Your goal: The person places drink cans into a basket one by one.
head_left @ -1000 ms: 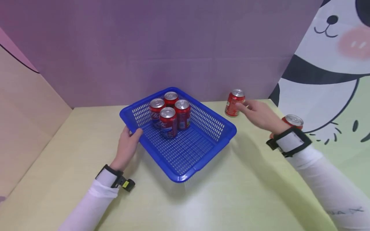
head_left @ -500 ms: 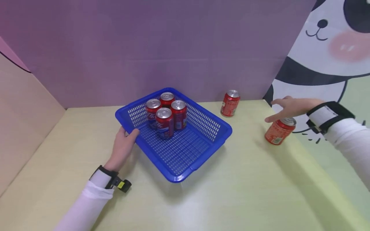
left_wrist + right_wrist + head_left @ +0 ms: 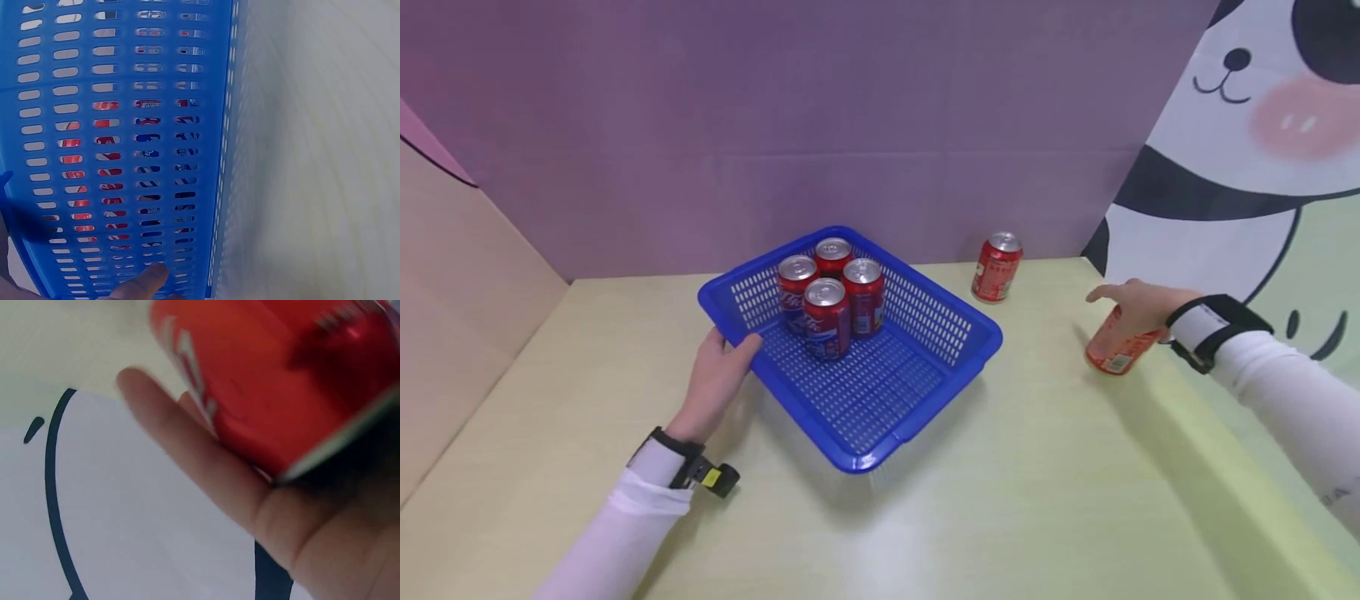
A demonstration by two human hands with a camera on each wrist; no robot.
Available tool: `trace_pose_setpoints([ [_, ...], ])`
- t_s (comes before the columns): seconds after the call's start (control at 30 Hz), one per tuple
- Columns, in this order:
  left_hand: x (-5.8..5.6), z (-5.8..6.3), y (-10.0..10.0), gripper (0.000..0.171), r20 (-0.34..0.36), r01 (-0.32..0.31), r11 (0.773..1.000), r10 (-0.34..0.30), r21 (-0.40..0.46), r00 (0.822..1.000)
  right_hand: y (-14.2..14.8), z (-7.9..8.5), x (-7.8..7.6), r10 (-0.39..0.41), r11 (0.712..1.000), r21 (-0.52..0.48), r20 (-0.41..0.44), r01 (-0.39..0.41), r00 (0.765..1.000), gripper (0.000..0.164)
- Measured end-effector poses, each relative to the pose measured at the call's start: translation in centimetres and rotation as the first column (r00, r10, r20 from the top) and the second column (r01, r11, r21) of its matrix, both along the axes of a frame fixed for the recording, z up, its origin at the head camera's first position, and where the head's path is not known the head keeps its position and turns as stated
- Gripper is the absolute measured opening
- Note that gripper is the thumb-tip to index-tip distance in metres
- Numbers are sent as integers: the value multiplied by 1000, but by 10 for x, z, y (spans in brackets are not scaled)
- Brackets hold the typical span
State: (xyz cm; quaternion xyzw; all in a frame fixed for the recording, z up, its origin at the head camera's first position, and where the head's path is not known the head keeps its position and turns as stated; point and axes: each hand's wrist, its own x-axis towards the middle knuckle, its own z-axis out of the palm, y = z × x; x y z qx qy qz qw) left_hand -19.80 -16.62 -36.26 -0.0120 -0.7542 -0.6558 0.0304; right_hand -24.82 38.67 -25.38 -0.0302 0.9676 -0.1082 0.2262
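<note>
In the head view my left hand [image 3: 718,379] grips the left rim of a blue plastic basket [image 3: 797,410], thumb over the edge. The left wrist view shows a fingertip [image 3: 153,275] against the slotted wall. Several red-and-blue soda cans [image 3: 827,329] stand upright together toward the basket's back left. My right hand [image 3: 1138,308] is around the upper part of a red soda can [image 3: 1108,354] near the table's right edge. Beside this can, blurred in the right wrist view, a finger [image 3: 181,440] stretches out straight; the thumb is hidden there.
Another red can [image 3: 997,268] stands upright at the back of the table [image 3: 970,517], right of the basket. A purple panel [image 3: 850,125] rises behind the table. A panda-print surface [image 3: 1210,250] lies beyond the right edge.
My right hand moved right from beside the back can to the can at the right edge, then lowered over it. My left hand has stayed on the basket rim.
</note>
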Motion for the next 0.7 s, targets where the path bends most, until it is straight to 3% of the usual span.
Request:
trace_pose_setpoints([
  [0.2, -2, -1, -3, 61, 4, -18, 1000, 18, 11, 1000, -3, -9, -4, 37, 998, 53, -115, -31, 993, 57],
  [0.43, -2, -3, -4, 59, 14, -44, 999, 44, -5, 999, -4, -12, -6, 51, 998, 51, -129, -45, 990, 57],
  [0.57, -3, -2, -2, 59, 13, -45, 998, 45, -37, 999, -9, 4, 1, 98, 994, 56, -152, -90, 984, 55],
  [0.7, -2, -1, 0, 60, 11, -43, 998, 44, -44, 999, -29, 38, 4, 179, 982, 92, -216, -162, 960, 52],
])
